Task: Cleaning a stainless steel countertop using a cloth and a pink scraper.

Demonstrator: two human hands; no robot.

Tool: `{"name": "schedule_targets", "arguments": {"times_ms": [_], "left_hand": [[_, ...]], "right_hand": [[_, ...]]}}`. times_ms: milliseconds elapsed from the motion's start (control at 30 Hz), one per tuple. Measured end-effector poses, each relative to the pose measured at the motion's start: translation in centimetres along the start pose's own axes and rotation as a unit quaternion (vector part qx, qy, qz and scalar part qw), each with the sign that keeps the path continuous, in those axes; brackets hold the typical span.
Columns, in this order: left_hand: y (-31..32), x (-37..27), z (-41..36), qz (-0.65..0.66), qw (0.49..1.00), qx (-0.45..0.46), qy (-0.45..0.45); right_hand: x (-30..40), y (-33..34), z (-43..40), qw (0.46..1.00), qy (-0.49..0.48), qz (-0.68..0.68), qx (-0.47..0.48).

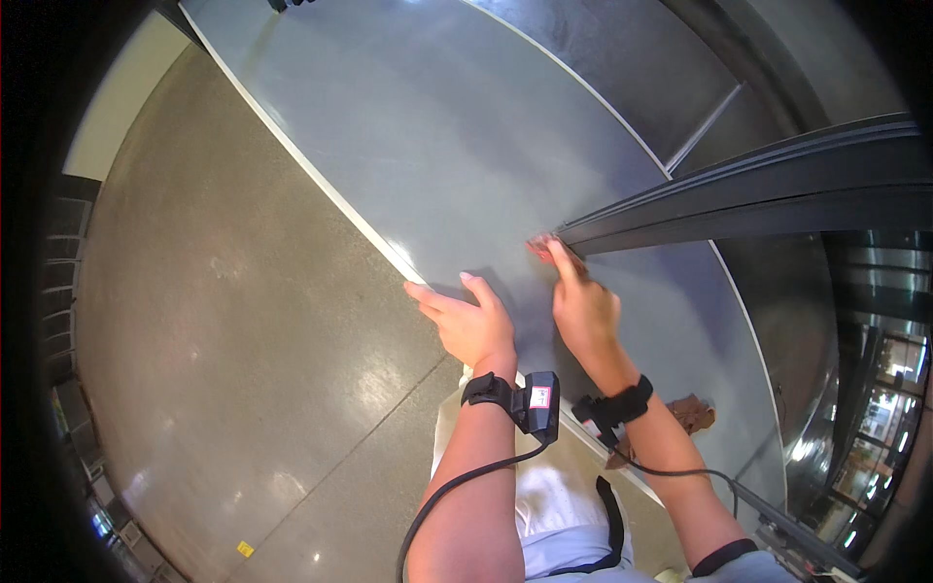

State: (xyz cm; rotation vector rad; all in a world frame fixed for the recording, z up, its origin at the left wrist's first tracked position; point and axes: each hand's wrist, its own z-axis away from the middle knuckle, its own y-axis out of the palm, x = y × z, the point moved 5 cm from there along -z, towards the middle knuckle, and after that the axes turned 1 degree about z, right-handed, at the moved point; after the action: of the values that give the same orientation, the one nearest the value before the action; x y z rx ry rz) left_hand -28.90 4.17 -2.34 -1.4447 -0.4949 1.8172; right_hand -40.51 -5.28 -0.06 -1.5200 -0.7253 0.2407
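Note:
My left hand (474,321) is at the white edge of a long grey tabletop (437,146), its fingers apart and nothing held. Whether its fingertips touch the edge or hover over it, I cannot tell. My right hand (587,310) presses a small crumpled reddish cloth (541,248) with the index finger stretched out. That cloth lies at the foot of a dark metal post (743,197) rising from the tabletop; blur and fingers hide part of it. Beyond my right wrist, a brown crumpled cloth (692,414) rests on the table, partly covered by my forearm.
Cabled black straps with sensor boxes sit on both wrists, such as the left wrist device (541,407). Polished concrete floor (240,291) stretches to the left, with a yellow marker (246,549) on it. A dark rail (794,528) runs along the lower right.

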Motion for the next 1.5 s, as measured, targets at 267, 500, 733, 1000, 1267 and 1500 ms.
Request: {"name": "schedule_targets", "arguments": {"times_ms": [267, 500, 733, 1000, 1267, 1500], "left_hand": [[0.2, 0.0, 0.0, -0.006, 1.000, -0.007, 0.009], [-0.2, 0.6, -0.6, -0.023, 0.998, -0.042, 0.027], [-0.3, 0.4, -0.6, -0.029, 0.999, -0.032, 0.007], [-0.5, -0.1, -0.2, -0.036, 0.999, -0.017, -0.010], [-0.2, 0.3, -0.5, -0.035, 0.999, -0.030, 0.008], [-0.3, 0.2, -0.5, -0.052, 0.998, -0.033, 0.001]], "right_hand": [[-0.7, 1.0, -0.1, 0.995, 0.033, 0.049, 0.082], [-0.7, 0.5, 2.1, 0.996, 0.065, 0.018, 0.064], [0.2, 0.8, 0.8, 0.997, 0.039, 0.011, 0.071], [-6.3, -3.1, 6.1, 0.990, 0.129, 0.033, 0.048], [-3.4, -6.0, 4.6, 0.984, 0.032, 0.142, -0.100], [0.6, -0.9, 0.8, 0.994, -0.094, -0.008, -0.048]]}}
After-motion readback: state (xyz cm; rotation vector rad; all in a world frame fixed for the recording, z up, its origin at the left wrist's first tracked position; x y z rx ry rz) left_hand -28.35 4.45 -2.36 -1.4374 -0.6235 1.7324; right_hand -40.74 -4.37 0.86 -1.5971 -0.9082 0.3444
